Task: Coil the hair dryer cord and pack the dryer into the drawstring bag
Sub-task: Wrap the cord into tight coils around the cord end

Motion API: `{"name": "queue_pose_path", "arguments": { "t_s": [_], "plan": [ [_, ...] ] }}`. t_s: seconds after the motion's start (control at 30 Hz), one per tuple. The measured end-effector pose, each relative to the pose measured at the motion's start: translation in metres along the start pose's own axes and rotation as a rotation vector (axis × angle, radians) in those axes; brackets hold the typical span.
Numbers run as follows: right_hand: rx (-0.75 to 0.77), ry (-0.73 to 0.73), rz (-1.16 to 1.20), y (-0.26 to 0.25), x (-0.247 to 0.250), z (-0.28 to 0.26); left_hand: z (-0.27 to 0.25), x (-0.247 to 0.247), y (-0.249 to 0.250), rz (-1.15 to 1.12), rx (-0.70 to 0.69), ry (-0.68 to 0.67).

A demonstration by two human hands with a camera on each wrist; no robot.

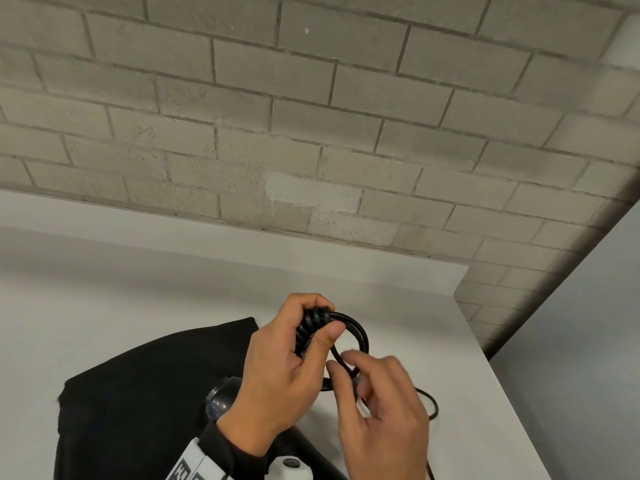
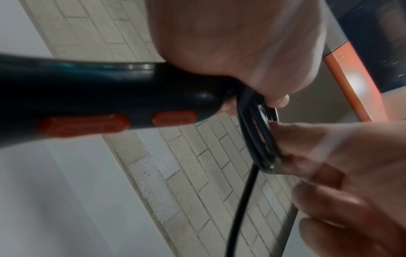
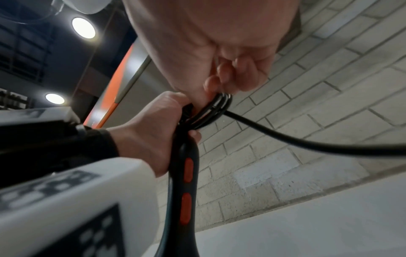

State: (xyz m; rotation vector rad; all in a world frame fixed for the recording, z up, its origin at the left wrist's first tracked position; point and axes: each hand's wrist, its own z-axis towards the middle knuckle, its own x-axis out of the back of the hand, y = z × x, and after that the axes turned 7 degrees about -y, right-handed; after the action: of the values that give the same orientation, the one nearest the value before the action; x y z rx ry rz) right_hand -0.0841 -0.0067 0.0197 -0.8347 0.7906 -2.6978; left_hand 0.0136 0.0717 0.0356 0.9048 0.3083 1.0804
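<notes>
head view, lower middle of the frame: the left hand [image 1: 277, 372] has its fingers curled round the end of the hair dryer's [image 1: 221, 398] handle, pinning black cord [image 1: 356, 329] loops there. the right hand [image 1: 377, 407], just right of it, pinches the cord between thumb and forefinger. the black drawstring bag [image 1: 145, 393] lies flat on the white worktop [image 1: 104, 289] at lower left.

left wrist view: the dryer handle runs in from the left edge with two orange switches [image 2: 83, 124]; cord loops hang at centre right.

right wrist view: the cord trails off to the right edge.
</notes>
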Motion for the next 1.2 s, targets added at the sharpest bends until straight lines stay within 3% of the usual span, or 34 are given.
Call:
{"name": "queue_pose_path", "arguments": {
  "t_s": [0.13,0.2,0.37,0.47,0.53,0.6,0.67,0.73,0.87,0.97,1.03,1.13,1.2],
  "plan": [
    [-0.135,-0.214,-0.194,-0.007,-0.003,-0.002,0.0,-0.002,0.0,0.026,-0.01,0.021],
    [-0.249,-0.309,-0.154,-0.01,-0.002,-0.001,0.0,-0.002,-0.002,0.101,-0.031,0.023],
    [-0.6,-0.588,0.514,-0.014,0.024,0.019,0.003,0.0,-0.005,0.234,-0.072,0.075],
    [-0.823,-0.718,1.028,-0.009,0.04,0.028,0.003,-0.001,-0.004,0.243,-0.096,0.098],
    [-0.782,-0.689,1.125,-0.001,0.045,0.026,0.003,-0.003,-0.003,0.231,-0.102,0.094],
    [-0.576,-0.643,0.883,0.004,0.044,0.015,0.003,-0.004,-0.002,0.198,-0.084,0.102],
    [-0.407,-0.501,0.642,0.007,0.04,0.001,0.005,-0.003,-0.002,0.165,-0.054,0.123],
    [-0.333,-0.417,0.573,0.006,0.036,-0.008,0.005,-0.003,-0.001,0.161,-0.042,0.124],
    [-0.438,-0.437,0.835,0.006,0.038,-0.013,0.003,-0.003,-0.001,0.179,-0.059,0.115],
    [-0.676,-0.434,1.326,0.019,0.046,-0.015,0.003,-0.004,0.0,0.183,-0.061,0.109],
    [-0.663,-0.511,1.582,0.022,0.049,-0.015,0.006,-0.001,-0.002,0.168,-0.052,0.127],
    [-0.505,-0.641,1.379,0.041,0.052,-0.018,0.011,0.004,-0.006,0.155,-0.052,0.14],
    [-0.346,-0.619,1.223,0.063,0.047,-0.025,0.013,0.007,-0.008,0.143,-0.048,0.139]
  ]
}}
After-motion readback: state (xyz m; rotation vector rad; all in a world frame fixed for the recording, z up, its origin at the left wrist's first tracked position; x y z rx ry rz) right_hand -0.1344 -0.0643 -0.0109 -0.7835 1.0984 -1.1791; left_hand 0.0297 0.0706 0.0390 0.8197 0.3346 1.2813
